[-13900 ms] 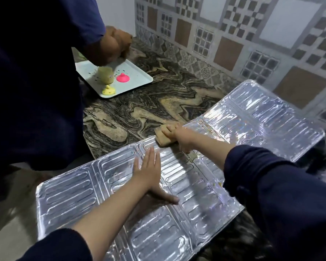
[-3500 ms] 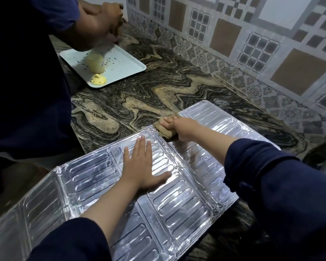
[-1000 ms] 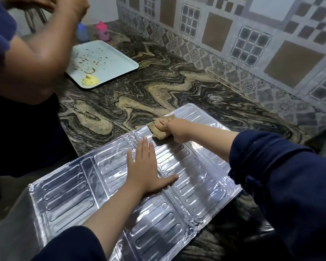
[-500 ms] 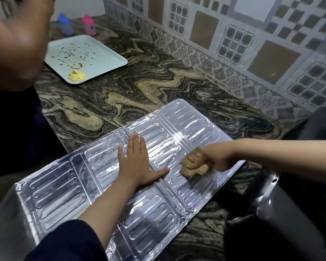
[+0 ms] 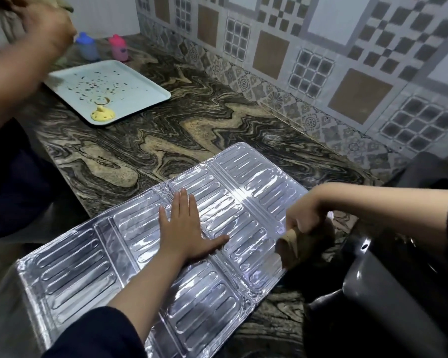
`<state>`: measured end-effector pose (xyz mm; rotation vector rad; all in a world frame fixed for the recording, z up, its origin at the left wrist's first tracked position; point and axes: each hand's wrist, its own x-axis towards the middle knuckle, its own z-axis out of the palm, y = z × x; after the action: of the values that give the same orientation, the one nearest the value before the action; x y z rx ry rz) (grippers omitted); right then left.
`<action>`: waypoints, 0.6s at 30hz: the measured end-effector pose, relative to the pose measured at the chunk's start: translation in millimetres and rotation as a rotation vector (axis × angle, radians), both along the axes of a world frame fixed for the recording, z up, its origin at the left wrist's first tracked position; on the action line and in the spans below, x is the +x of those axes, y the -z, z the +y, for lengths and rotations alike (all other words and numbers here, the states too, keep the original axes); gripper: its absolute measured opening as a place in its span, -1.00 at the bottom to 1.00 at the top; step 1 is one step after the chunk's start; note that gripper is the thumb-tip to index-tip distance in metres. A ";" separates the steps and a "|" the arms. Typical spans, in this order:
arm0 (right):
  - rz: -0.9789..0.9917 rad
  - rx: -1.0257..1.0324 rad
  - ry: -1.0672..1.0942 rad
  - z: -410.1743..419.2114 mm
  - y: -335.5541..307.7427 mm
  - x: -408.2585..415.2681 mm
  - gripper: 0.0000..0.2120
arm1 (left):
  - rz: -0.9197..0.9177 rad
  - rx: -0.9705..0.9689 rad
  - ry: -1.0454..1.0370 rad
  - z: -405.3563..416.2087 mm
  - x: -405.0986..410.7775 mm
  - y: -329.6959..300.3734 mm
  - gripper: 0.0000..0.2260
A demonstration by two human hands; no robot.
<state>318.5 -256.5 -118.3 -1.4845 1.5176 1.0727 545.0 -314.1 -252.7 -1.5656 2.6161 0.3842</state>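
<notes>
A shiny ribbed foil panel (image 5: 93,259) lies across the marbled counter (image 5: 192,130), its left part hanging past the counter's front edge. My left hand (image 5: 186,233) presses flat on the panel's middle, fingers straight and thumb spread. My right hand (image 5: 305,215) grips a tan cloth (image 5: 292,244) at the panel's right edge, the cloth hanging a little below my fingers.
A pale blue tray (image 5: 130,91) with crumbs and a yellow lid (image 5: 102,115) sits at the back left. Blue (image 5: 87,46) and pink (image 5: 118,47) small bottles stand behind it. Another person's arm (image 5: 18,63) reaches in at upper left. A dark grey object (image 5: 388,288) fills the right.
My right hand drew the cloth from the panel's far edge down and right to its right edge. My left hand stayed pressed flat. The other person's arm lifted away from the tray.
</notes>
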 end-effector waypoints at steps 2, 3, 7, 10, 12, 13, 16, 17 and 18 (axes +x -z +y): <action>-0.048 -0.093 0.024 -17.6 -13.2 4.1 -0.67 | 0.000 -0.002 0.004 -0.7 -0.6 -0.1 0.28; -0.077 -0.150 0.043 -27.3 -19.1 7.4 -0.70 | -0.001 -0.002 0.007 -0.7 -0.6 0.0 0.28; -0.267 -0.538 0.054 -61.0 -15.4 24.4 -0.69 | -0.002 -0.005 0.009 -0.5 -0.4 -0.8 0.31; -0.287 -0.810 -0.081 -87.2 6.1 35.7 -0.60 | -0.002 0.000 0.003 -0.5 -1.1 -0.3 0.30; -0.207 -0.968 -0.185 -110.1 17.1 37.1 -0.50 | -0.010 -0.010 0.002 -0.6 -0.7 1.4 0.28; -0.134 -1.043 -0.229 -120.8 23.4 35.0 -0.50 | -0.011 -0.016 0.002 -0.5 -0.3 1.5 0.27; -0.012 -1.076 -0.275 -136.4 57.7 27.6 -0.48 | -0.012 -0.022 -0.005 0.5 -1.6 2.4 0.25; -0.019 -1.019 -0.262 -134.9 72.4 26.8 -0.43 | -0.010 -0.023 -0.009 1.3 -2.4 2.5 0.24; -0.045 -0.975 -0.237 -132.6 84.8 25.7 -0.37 | -0.007 -0.023 -0.015 1.5 -2.9 2.6 0.23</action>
<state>344.2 -389.1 -203.1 -2.3497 1.9866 0.3719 542.1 -312.6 -255.3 -1.5918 2.6142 0.3494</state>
